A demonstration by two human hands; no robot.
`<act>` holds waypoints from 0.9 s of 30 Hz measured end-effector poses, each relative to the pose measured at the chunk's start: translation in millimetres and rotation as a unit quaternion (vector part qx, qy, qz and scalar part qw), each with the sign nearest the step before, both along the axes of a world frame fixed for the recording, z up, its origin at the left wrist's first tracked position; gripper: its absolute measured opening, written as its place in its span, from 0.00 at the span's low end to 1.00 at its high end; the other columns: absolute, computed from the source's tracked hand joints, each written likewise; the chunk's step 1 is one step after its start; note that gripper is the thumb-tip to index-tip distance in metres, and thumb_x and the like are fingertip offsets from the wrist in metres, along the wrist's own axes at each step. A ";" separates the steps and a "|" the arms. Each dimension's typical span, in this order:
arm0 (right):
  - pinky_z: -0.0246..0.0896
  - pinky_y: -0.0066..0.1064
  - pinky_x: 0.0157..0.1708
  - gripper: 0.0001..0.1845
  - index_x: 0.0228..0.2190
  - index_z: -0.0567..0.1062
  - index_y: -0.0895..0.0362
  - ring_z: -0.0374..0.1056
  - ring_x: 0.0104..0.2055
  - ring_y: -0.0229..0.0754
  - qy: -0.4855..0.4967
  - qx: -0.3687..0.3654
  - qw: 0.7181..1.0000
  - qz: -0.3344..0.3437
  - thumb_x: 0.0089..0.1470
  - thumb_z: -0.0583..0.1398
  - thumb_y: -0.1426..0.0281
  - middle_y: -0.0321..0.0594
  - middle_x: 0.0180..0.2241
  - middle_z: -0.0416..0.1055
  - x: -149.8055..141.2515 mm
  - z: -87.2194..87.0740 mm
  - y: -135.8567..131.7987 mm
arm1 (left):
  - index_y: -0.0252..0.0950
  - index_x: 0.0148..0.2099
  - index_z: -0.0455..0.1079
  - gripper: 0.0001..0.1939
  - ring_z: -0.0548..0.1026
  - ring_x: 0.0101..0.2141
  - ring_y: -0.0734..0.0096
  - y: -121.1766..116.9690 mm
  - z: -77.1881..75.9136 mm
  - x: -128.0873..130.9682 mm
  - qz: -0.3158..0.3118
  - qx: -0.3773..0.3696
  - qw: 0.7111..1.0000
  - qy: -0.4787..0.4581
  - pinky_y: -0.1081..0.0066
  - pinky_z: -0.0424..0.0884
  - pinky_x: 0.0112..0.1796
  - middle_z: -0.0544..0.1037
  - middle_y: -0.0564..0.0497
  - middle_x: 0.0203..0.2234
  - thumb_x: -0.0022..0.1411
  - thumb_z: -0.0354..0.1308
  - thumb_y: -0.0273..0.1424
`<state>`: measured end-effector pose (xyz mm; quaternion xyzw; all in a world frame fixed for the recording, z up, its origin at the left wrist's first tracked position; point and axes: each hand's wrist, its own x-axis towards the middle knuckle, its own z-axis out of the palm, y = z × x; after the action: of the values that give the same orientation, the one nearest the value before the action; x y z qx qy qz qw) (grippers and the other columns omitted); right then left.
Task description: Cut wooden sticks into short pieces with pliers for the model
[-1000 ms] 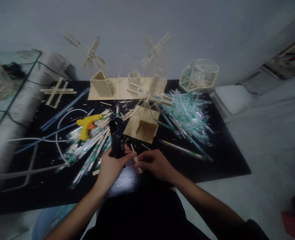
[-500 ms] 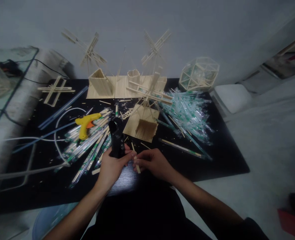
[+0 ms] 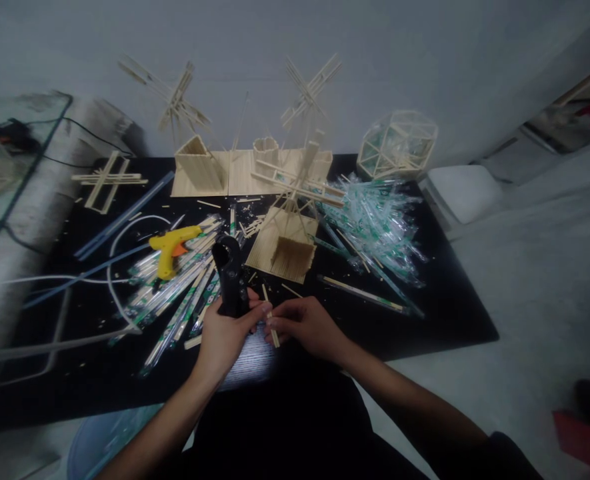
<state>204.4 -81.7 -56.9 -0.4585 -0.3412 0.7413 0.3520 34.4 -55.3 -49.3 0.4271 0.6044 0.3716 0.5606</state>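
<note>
- Yellow glue gun (image 3: 177, 245): lies on wrapped chopsticks (image 3: 177, 310).
- Left hand (image 3: 227, 333): closed around a black tool (image 3: 233, 283), thumb tip at the wooden stick (image 3: 275, 338).
- Wooden stick: slanted between both hands (possibly two pieces; cannot tell).
- Right hand (image 3: 307, 327): fingertips pinch the wooden stick.
- Clear wrappers (image 3: 377, 217): heaped on the black table (image 3: 439, 320), beyond the right hand.

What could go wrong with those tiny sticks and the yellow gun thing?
The thin wooden stick held at the fingertips might slip or snap. The left hand also grips a black tool, so steadying the stick beside the right hand could be awkward. The yellow glue gun lies on plastic-wrapped sticks; it might slide, or mark the plastic if hot, though I can't tell.
</note>
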 end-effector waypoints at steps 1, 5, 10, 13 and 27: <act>0.70 0.34 0.36 0.20 0.29 0.82 0.59 0.75 0.30 0.41 0.000 -0.002 1.000 0.000 0.45 0.72 0.55 0.39 0.27 0.79 -0.1 -0.5 0.1 | 0.35 0.35 0.73 0.16 0.72 0.19 0.75 0.0 0.1 -0.2 -0.001 -0.001 1.000 0.002 0.74 0.70 0.23 0.78 0.56 0.21 0.46 0.73 0.36; 0.70 0.34 0.36 0.20 0.30 0.82 0.59 0.75 0.30 0.41 0.006 -0.001 1.000 0.002 0.46 0.72 0.55 0.39 0.27 0.79 -0.5 -3.5 0.2 | 0.35 0.35 0.73 0.16 0.73 0.20 0.74 -0.6 -0.2 -1.0 -0.008 0.002 1.000 0.007 0.72 0.71 0.24 0.78 0.56 0.21 0.47 0.73 0.36; 0.71 0.34 0.35 0.20 0.30 0.82 0.60 0.75 0.30 0.41 0.002 0.000 1.000 0.002 0.46 0.72 0.55 0.40 0.29 0.80 -1.2 -2.5 0.7 | 0.35 0.35 0.73 0.16 0.72 0.19 0.76 -2.1 -3.7 -2.0 -0.005 -0.002 1.000 -0.009 0.74 0.71 0.24 0.77 0.56 0.21 0.47 0.73 0.35; 0.71 0.33 0.35 0.20 0.29 0.81 0.60 0.76 0.31 0.41 0.002 0.003 1.000 -0.001 0.46 0.72 0.55 0.39 0.28 0.79 -1.6 -0.7 1.3 | 0.35 0.35 0.73 0.16 0.72 0.19 0.76 -2.2 -5.5 -2.3 -0.005 0.000 1.000 -0.010 0.75 0.71 0.24 0.78 0.56 0.21 0.48 0.73 0.35; 0.68 0.30 0.34 0.18 0.29 0.80 0.59 0.74 0.29 0.39 -0.004 0.059 0.998 0.038 0.51 0.69 0.56 0.39 0.27 0.78 7.8 7.1 2.1 | 0.38 0.36 0.77 0.14 0.80 0.31 0.62 10.1 9.3 -26.7 -0.111 0.070 0.986 0.106 0.65 0.77 0.38 0.82 0.50 0.29 0.52 0.69 0.41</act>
<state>212.2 -79.6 -49.8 -0.4265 -0.4031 0.7306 0.3490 7.7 -45.2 -40.0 0.5668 0.5817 0.3013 0.4996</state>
